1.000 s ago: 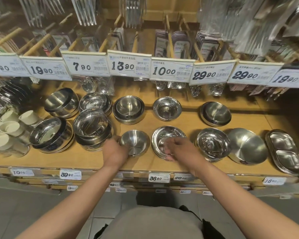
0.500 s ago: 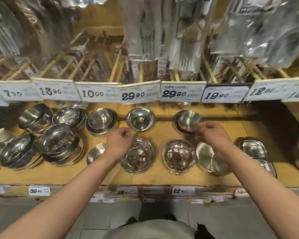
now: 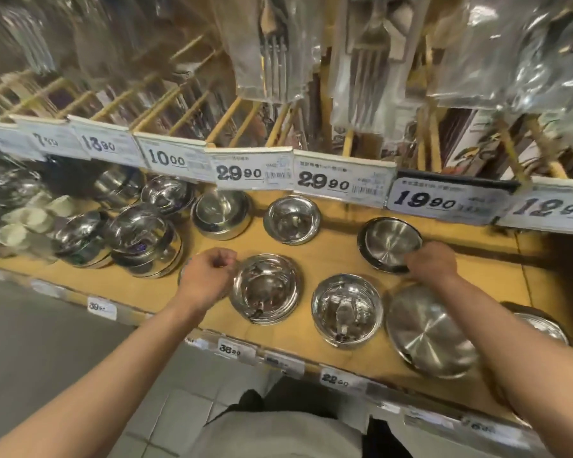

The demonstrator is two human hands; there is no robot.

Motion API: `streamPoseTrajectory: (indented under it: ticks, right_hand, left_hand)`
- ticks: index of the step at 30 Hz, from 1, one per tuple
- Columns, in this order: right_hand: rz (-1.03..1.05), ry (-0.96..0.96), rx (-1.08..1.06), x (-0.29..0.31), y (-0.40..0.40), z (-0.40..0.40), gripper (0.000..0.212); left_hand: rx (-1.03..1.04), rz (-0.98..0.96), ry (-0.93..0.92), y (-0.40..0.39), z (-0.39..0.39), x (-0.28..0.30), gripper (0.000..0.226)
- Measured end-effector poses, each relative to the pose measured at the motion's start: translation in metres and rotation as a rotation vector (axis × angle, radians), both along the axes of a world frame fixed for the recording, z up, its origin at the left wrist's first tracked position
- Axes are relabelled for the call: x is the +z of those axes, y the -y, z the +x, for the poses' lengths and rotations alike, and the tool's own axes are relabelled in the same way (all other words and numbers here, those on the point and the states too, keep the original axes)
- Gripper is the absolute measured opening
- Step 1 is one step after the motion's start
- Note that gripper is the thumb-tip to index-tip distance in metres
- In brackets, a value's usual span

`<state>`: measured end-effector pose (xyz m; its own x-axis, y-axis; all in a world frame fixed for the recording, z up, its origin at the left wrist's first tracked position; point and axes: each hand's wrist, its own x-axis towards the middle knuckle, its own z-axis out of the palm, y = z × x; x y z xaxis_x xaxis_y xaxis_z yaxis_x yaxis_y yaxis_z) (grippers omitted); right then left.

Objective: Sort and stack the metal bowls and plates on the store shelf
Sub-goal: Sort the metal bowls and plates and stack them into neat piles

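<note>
Steel bowls stand in two rows on the wooden shelf. My right hand grips the near right rim of a brushed bowl in the back row; this bowl sits on a darker one beneath it. My left hand hovers as a loose fist with nothing seen in it, just left of a shiny front bowl. It covers a small bowl, of which only a sliver of rim shows. A second shiny bowl and an upturned brushed dish lie in the front row.
Two more bowls stand at the back. Tall bowl stacks and white cups crowd the left. A steel tray lies far right. Price tags and hanging cutlery packs overhang the back row.
My view swung right along the shelf. The left hand came off the small bowl and lifted. The right hand left the shiny front bowl and reached back to the brushed bowl's rim.
</note>
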<state>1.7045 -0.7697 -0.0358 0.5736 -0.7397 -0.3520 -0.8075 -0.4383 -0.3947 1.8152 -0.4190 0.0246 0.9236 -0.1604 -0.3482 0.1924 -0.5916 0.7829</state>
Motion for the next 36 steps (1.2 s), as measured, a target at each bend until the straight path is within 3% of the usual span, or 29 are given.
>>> streamPoseTrajectory:
  ticks: [5, 11, 14, 21, 26, 36]
  right_hand:
    - [-0.111, -0.160, 0.044, -0.002, 0.000, 0.018, 0.056]
    - [-0.098, -0.081, -0.079, -0.004, 0.004, 0.023, 0.038]
    - [-0.108, -0.041, -0.138, -0.001, 0.003, 0.015, 0.043]
    - [0.328, 0.340, -0.482, 0.007, -0.007, -0.010, 0.016]
    - [0.487, 0.502, -0.531, 0.039, -0.035, -0.008, 0.020]
    - [0.463, 0.617, -0.521, 0.079, -0.107, 0.011, 0.013]
  left_hand:
    - [0.123, -0.012, 0.002, -0.028, 0.002, -0.004, 0.007]
    - [0.169, -0.020, -0.024, -0.032, 0.017, -0.012, 0.010]
    - [0.160, -0.060, -0.068, -0.027, 0.035, -0.018, 0.010]
    - [0.161, -0.101, -0.122, -0.017, 0.099, -0.037, 0.016]
    - [0.052, 0.150, -0.010, -0.015, 0.138, -0.048, 0.014]
    - [-0.133, 0.423, 0.021, -0.001, 0.198, -0.060, 0.032]
